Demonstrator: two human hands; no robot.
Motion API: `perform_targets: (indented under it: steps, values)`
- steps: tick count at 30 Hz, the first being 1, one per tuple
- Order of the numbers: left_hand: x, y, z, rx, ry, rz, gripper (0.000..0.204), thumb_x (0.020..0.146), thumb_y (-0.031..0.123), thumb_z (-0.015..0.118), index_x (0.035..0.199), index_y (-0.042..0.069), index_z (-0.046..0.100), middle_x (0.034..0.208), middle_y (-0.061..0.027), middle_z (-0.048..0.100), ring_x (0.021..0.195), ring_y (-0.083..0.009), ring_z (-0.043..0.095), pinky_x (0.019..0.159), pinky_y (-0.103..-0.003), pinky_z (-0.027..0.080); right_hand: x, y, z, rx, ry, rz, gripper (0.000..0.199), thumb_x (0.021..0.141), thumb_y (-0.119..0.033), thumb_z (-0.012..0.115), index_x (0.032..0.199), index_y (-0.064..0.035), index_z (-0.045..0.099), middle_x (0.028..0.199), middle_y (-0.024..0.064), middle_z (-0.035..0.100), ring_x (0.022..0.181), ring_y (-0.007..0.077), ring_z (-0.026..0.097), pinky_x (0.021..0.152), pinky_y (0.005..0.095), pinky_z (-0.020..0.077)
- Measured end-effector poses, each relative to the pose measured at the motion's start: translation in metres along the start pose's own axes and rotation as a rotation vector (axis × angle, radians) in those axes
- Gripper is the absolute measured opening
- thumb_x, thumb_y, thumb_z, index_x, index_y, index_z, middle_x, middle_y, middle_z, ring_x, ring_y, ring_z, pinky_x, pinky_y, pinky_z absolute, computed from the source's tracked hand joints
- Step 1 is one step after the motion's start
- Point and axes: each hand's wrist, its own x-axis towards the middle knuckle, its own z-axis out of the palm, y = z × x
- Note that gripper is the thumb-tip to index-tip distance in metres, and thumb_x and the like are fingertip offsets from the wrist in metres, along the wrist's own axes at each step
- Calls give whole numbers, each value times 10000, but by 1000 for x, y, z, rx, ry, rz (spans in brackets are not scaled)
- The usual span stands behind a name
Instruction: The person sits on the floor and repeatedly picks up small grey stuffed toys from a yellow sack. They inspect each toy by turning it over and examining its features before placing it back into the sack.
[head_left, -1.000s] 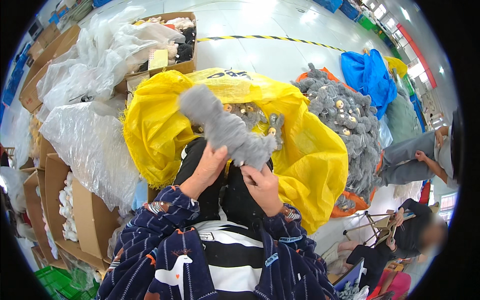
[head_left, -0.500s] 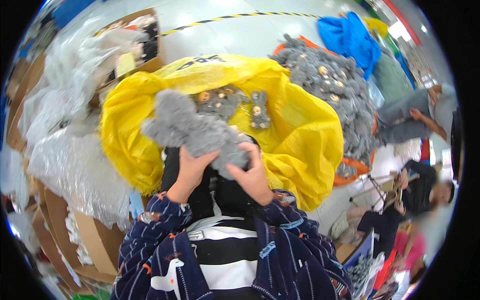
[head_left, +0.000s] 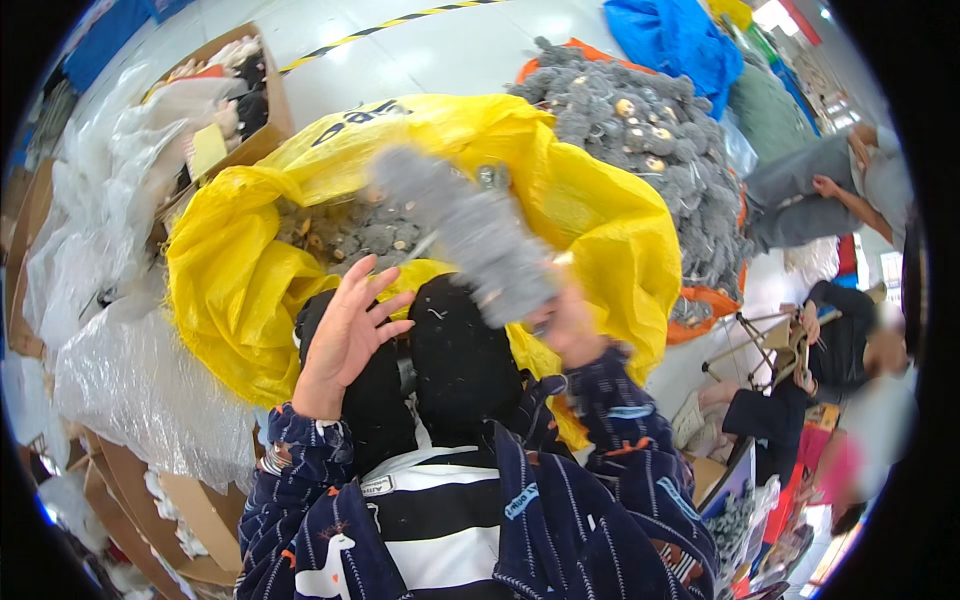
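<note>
Heap of grey plush toys on orange sheet, blue bag, cardboard box, clear plastic wrap

Factory or warehouse floor for packing soft toys. Big yellow bag full of grey plush toys, another large heap of grey plush, cardboard boxes of stuffing and parts, clear plastic sheeting, tape line on pale floor, other workers seated nearby.

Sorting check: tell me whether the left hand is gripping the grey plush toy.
No. The left hand is open with fingers spread, apart from the grey plush toy.
</note>
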Motion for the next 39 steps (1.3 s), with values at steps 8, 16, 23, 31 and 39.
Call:
perform_targets:
  steps: [8, 16, 23, 31, 39]
  values:
    - [7, -1, -6, 9, -53, -57, 436, 913, 229, 473, 1300, 86, 333, 1158, -137, 519, 1040, -257, 535, 838, -376, 468, 80, -123, -91, 278, 271, -644, 199, 857, -266, 574, 952, -94, 547, 779, 5, 583, 430, 31, 323, 399, 171, 298]
    - [8, -1, -8, 122, -90, -132, 346, 916, 209, 480, 1217, 52, 413, 1094, -132, 534, 1023, -232, 542, 856, -347, 460, 233, 102, -67, -867, 79, -301, 242, 803, -208, 597, 886, 14, 647, 765, 47, 648, 640, 106, 559, 611, 247, 446]
    - [18, 15, -6, 76, -208, -248, 349, 926, 155, 455, 1246, 36, 386, 1145, -107, 513, 1078, -175, 491, 913, -313, 389, 305, 207, -64, -1408, 8, -153, 419, 720, -316, 660, 909, 57, 627, 776, 181, 638, 728, 263, 623, 682, 337, 474]
    - [18, 21, -10, 55, -245, -300, 357, 924, 133, 459, 1259, 44, 372, 1173, -110, 492, 1101, -184, 479, 933, -321, 385, 314, 215, -50, -1535, 71, -268, 300, 679, -242, 661, 792, 33, 616, 711, 184, 624, 675, 349, 596, 629, 426, 461]
    - [7, 8, -11, 108, -230, -220, 328, 930, 142, 446, 1240, 43, 400, 1135, -95, 525, 1054, -170, 509, 887, -308, 410, 254, 89, -5, -104, -74, 79, 99, 787, -147, 563, 741, -61, 557, 549, -28, 436, 432, 85, 368, 415, 249, 292]
